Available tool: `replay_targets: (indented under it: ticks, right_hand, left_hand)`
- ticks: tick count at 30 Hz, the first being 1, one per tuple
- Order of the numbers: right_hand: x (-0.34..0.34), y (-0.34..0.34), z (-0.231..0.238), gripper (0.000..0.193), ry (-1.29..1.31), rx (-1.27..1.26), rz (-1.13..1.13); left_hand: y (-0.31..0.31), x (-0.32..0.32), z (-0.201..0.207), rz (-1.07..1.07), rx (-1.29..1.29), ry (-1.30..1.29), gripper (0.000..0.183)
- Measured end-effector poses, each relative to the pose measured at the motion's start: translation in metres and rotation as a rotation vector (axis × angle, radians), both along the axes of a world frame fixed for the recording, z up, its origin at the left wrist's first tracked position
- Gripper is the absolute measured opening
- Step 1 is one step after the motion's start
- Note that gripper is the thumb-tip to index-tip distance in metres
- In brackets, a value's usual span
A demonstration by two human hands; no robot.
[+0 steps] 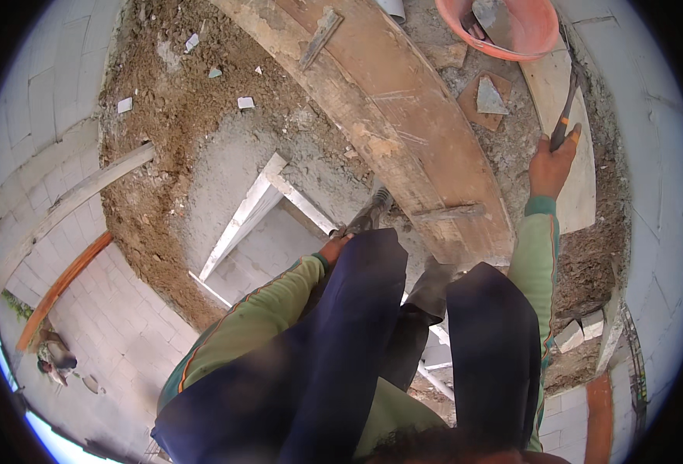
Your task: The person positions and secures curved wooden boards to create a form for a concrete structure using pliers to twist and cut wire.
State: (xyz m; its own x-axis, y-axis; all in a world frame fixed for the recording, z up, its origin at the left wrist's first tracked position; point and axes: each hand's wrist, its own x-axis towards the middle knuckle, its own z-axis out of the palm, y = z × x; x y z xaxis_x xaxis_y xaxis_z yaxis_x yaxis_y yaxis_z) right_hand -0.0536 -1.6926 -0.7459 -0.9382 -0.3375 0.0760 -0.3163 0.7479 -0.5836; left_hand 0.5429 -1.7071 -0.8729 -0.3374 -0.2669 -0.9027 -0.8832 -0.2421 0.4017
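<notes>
My right hand [554,166] is wrapped round the black and orange handle of a slim hand tool [564,122]. The tool's dark far end points at the bucket, and its kind is unclear. Below it lies a pale wooden board [581,174]. My left hand [335,247] is low beside my knee, at the end of a white ladder-like frame [299,203]. Its fingers are partly hidden, so whether it grips the frame is unclear. A dark boot [372,210] stands just beyond that hand. Long brown planks [403,100] joined by short battens lie ahead.
An orange bucket [538,54] holding a dark object stands at the far right. Near it lies a broken tile piece [490,97]. Rough soil [156,85] with white shards spreads left. Block walls [55,100] rise around. A wooden beam [71,197] leans at left; another person [55,358] is lower left.
</notes>
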Motion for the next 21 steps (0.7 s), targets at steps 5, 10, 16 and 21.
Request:
replay_targets:
  ticks: [5, 10, 16, 21]
  right_hand:
    - [0.073, 0.16, -0.053, 0.027, -0.476, 0.207, -0.178]
    - [0.153, 0.266, -0.076, 0.033, -0.516, 0.373, -0.33]
    - [0.162, 0.327, -0.106, 0.046, -0.574, 0.261, -0.363]
    - [0.115, 0.347, -0.117, 0.05, -0.591, 0.24, -0.247]
  left_hand:
    - [-0.008, -0.033, 0.027, -0.005, 0.116, -0.118, 0.085]
    - [-0.007, -0.052, 0.072, -0.233, 0.13, -0.176, 0.084]
    - [0.013, -0.12, 0.119, -0.766, -0.141, -0.305, 0.084]
    - [0.037, -0.149, 0.139, -0.818, -0.212, -0.227, 0.082]
